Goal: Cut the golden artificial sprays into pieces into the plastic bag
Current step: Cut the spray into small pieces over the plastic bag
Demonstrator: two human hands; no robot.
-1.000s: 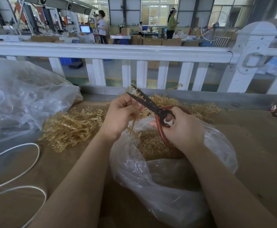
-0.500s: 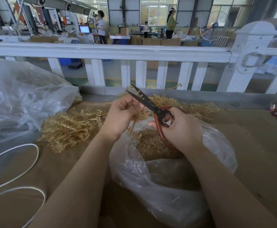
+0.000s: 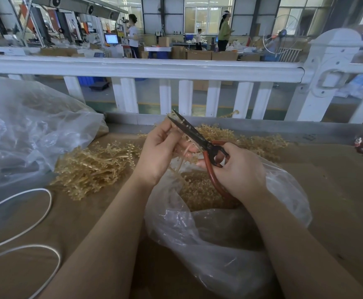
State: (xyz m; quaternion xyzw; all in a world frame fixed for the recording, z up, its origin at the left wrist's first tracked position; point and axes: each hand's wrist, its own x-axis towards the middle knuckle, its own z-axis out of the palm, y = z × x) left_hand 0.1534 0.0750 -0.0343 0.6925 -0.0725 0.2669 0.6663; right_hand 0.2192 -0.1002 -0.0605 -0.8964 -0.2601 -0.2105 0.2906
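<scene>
Nearest, an open clear plastic bag is seen slumped on the brown table, its mouth turned up and a heap of cut golden pieces lying inside. Directly above that mouth, a single golden spray is pinched in the curled fingers of the left hand, with its thin stem hanging down toward the bag. The red-handled scissors are gripped by the right hand, fingers curled through the loops; the blades are parted only slightly, tips pointing far-left past the left hand's fingers. Whether a sprig lies between the blades cannot be told. The spray is judged very light, thin and springy, probably a moulded plastic that snips cleanly but flicks off when cut; hold is best taken on the bare stem close to the cut line, so that cut bits drop into the bag. Farther off, the uncut pile of sprays is spread across the table, left to right. At far left a second, larger clear bag is noted, and beyond it a white railing.
</scene>
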